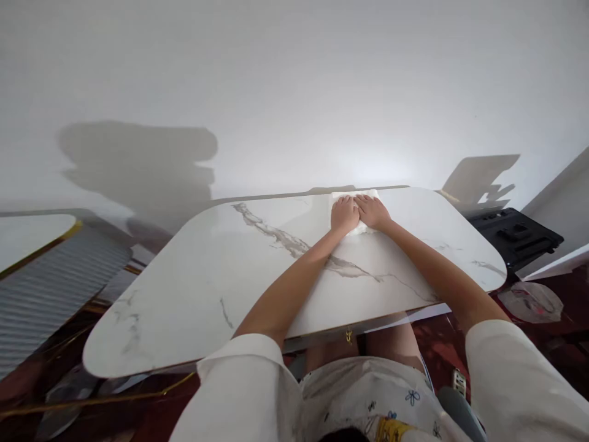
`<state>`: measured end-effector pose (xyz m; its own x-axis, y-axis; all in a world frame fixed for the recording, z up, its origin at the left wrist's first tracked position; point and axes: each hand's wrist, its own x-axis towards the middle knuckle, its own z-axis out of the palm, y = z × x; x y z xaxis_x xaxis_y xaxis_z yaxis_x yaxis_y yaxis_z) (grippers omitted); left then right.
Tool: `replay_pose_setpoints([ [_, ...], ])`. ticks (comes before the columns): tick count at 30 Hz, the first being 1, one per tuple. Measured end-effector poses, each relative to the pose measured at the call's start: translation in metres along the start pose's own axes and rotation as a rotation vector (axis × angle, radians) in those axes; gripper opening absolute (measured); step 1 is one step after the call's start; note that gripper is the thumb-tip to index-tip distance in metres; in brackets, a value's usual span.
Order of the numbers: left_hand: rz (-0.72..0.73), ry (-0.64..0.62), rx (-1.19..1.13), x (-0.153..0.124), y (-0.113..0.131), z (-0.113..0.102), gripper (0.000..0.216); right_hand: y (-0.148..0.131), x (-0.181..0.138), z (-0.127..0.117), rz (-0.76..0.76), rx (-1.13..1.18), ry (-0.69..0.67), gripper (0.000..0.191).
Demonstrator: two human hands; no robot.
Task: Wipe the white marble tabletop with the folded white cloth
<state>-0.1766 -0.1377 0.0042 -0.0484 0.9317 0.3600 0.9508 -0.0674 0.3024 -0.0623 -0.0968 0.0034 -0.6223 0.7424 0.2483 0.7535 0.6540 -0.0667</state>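
Observation:
A white cloth (361, 229), perhaps a paper towel, lies flat near the far edge of a white marble-patterned tabletop (257, 270). On its left part rests my left hand (345, 213), palm down with the fingers laid out over it. My right hand (372, 212) presses on the right part in the same way, its fingers pointing inward and touching the left hand. Both arms reach forward across the table. The cloth's middle is hidden under the hands.
A pale wall (294, 92) rises just behind the table. To the right stands a black hard case (515, 233), with a clear plastic bag (530, 302) below it. Another white tabletop (32, 236) with a gold edge is at the left.

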Motion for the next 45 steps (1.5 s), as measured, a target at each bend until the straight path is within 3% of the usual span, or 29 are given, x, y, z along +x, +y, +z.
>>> replay_pose_setpoints([
  [5, -0.017, -0.022, -0.016, -0.061, 0.01, -0.018, 0.043, -0.032, -0.053, -0.012, -0.057, 0.015, -0.016, 0.053],
  [11, -0.195, -0.086, -0.207, -0.141, 0.043, -0.044, 0.056, -0.056, -0.132, -0.029, -0.148, 0.045, -0.013, 0.053],
  [15, -0.297, -0.242, -0.304, -0.178, 0.083, -0.056, 0.061, -0.048, -0.185, -0.043, -0.205, 0.072, -0.019, 0.053],
  [19, -0.302, -0.343, -0.341, -0.187, 0.119, -0.057, 0.065, -0.023, -0.215, -0.052, -0.206, 0.099, -0.036, 0.053],
  [24, -0.263, -0.381, -0.371, -0.16, 0.145, -0.038, 0.062, 0.029, -0.209, -0.051, -0.186, 0.135, -0.046, 0.052],
  [30, -0.218, -0.285, -0.335, -0.091, 0.151, -0.005, 0.055, 0.087, -0.159, -0.04, -0.14, 0.114, -0.012, 0.051],
  [39, -0.135, -0.078, -0.199, 0.006, 0.109, 0.034, 0.043, 0.119, -0.048, -0.015, -0.093, 0.114, 0.03, 0.05],
  [45, -0.099, -0.06, -0.121, 0.055, 0.08, 0.051, 0.045, 0.128, 0.006, -0.003, -0.037, 0.104, 0.005, 0.05],
])
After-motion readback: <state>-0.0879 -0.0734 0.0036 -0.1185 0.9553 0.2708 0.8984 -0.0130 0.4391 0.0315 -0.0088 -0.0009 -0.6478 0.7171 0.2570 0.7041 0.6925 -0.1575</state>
